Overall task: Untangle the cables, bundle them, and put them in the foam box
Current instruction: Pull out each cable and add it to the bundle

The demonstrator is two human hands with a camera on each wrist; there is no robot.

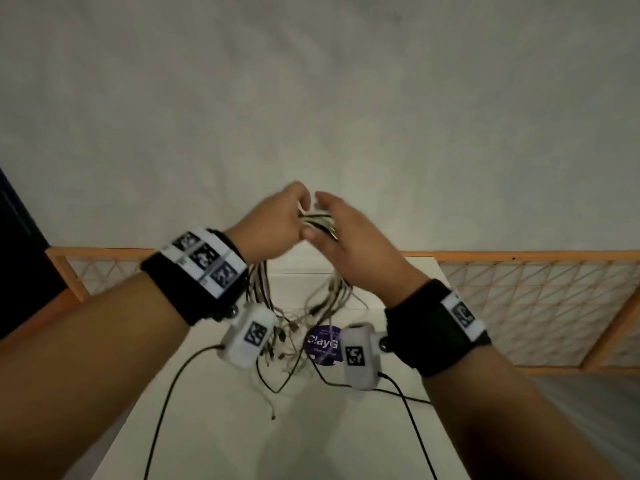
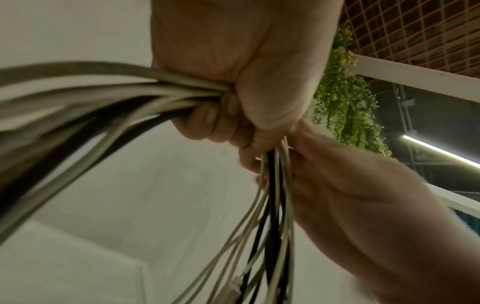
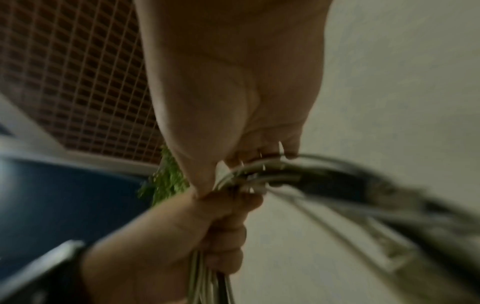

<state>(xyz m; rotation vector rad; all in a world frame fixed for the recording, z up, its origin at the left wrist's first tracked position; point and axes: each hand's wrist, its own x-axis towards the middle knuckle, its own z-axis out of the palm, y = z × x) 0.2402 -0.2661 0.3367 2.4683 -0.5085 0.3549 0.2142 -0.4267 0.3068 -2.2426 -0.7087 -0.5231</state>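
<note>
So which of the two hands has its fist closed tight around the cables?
The left hand: its fingers curl fully round the cables, while the right hand only steadies the hanging strands.

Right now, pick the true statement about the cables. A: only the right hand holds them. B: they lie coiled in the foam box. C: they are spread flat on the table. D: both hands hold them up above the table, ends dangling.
D: the left hand and right hand both grip the cables, whose ends dangle above the white table.
</note>
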